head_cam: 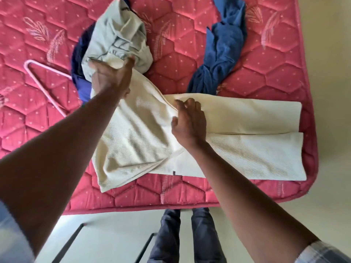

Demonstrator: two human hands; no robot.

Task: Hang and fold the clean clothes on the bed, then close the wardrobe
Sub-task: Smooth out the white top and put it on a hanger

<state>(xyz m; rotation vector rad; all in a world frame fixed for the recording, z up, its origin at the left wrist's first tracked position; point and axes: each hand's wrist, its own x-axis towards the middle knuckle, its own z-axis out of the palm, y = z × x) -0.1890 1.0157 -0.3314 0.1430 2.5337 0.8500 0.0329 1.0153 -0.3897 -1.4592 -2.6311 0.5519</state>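
Cream trousers [247, 118] lie across the near part of the red mattress [190, 198], with both legs flat and side by side and the cuffs toward the right edge. The waist end is raised and angled over toward the legs, so the fold is judged in progress, not complete.

Hand status:
- Left hand [111, 76]: grasps the raised waist end of the cloth between thumb and fingers.
- Right hand [190, 120]: sits on the trousers at the crease line with fingers curled. Whether it pinches the cloth or only pins it down cannot be told.

Task progress (a judgement from the layout): early. No garment in view is folded or hung.

Items outstanding:
- Pale grey-green garment [117, 35]: crumpled, just beyond the left hand, lying on a dark navy garment [80, 59].
- Blue garment [222, 54]: twisted into a rope, its near end at the far edge of the trousers.
- Pink hanger [27, 62]: lies bare on the mattress at left, one end hidden under the navy garment.

The wardrobe is out of view, so closing it remains the final step
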